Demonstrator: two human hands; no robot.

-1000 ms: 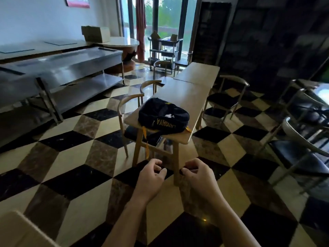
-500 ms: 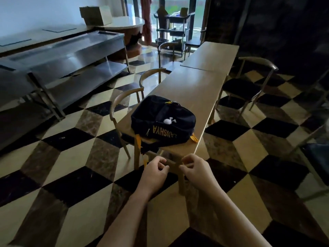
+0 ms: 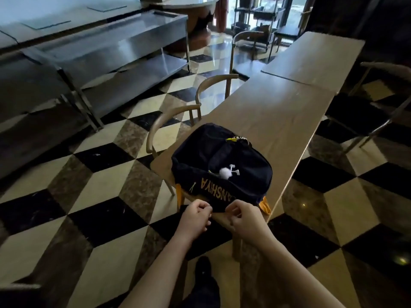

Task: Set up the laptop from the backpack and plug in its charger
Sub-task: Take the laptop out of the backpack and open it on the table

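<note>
A dark navy backpack with yellow lettering, yellow straps and a small white charm lies flat on the near end of a long wooden table. It looks zipped up, and no laptop or charger shows. My left hand and my right hand hover side by side at the backpack's near edge. Their fingers are curled and nothing is visible in them. Whether the fingertips touch the fabric is unclear.
A wooden chair is tucked in at the table's left, with another behind it. Dark-seated chairs stand to the right. A long steel counter runs along the left wall. The floor is checkered tile.
I have walked up to the table, and the backpack now sits much closer. Both hands rose from in front of the table leg to the backpack's near edge.
</note>
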